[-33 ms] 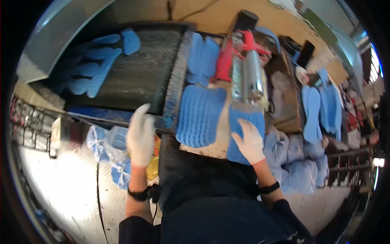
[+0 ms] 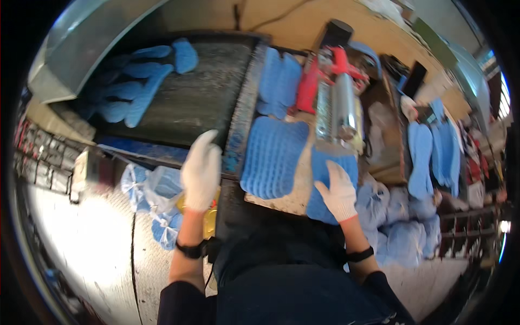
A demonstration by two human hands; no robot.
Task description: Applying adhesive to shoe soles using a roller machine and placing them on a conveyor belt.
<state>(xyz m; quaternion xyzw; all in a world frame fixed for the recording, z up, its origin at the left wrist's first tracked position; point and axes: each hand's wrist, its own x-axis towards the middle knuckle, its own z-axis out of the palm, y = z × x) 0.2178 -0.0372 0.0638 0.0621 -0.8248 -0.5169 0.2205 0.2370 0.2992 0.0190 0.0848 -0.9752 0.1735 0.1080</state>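
My left hand (image 2: 201, 173), in a white knit glove, is raised at the front edge of the dark conveyor belt (image 2: 200, 100). Its fingers stretch upward and nothing shows in them. Gloved too, my right hand (image 2: 339, 194) lies over a blue insole (image 2: 320, 203), thumb apart from the fingers. The insole's far end reaches the foot of a red device with a silver roller (image 2: 342, 105). Between my hands sits a row of overlapping blue insoles (image 2: 275, 157). Beyond it are more blue insoles (image 2: 280, 81). Several foot-shaped blue insoles (image 2: 143, 97) rest on the belt.
Clear bags of blue pieces hang or lie below the belt (image 2: 162, 189), and more bags (image 2: 403, 235) are heaped at the right. An open cardboard box (image 2: 384, 157) stands beside the roller device. Further right are more blue insoles (image 2: 420, 157). A metal hood (image 2: 92, 54) overhangs the belt's left end.
The whole view has shifted slightly. My left hand is a little farther right and farther from me; my right hand stays over the same insole.
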